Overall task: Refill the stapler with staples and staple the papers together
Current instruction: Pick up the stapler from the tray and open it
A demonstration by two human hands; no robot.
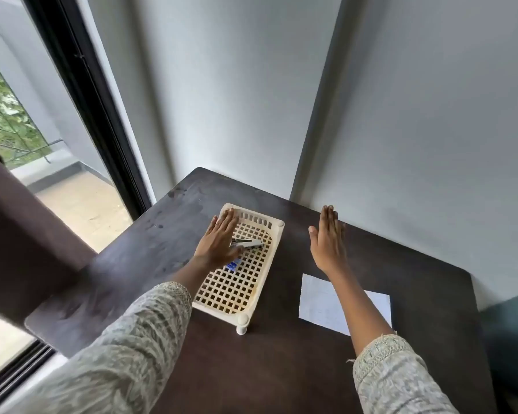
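A cream lattice tray (pixel 237 289) on short legs stands on the dark table (pixel 281 354). Inside it lies a small grey stapler (pixel 251 243) and a blue staple box (pixel 233 265), both partly hidden under my left hand (pixel 219 242). That hand is flat, fingers extended, over the tray's far left part, holding nothing. My right hand (pixel 328 239) hovers flat and open over bare table to the right of the tray. White papers (pixel 320 306) lie on the table at the right, partly covered by my right forearm.
The table stands in a corner against grey walls. A window with a dark frame (pixel 96 109) is on the left, and a brown curtain (pixel 21 234) hangs by the table's left edge. A teal seat (pixel 509 339) shows at the right edge.
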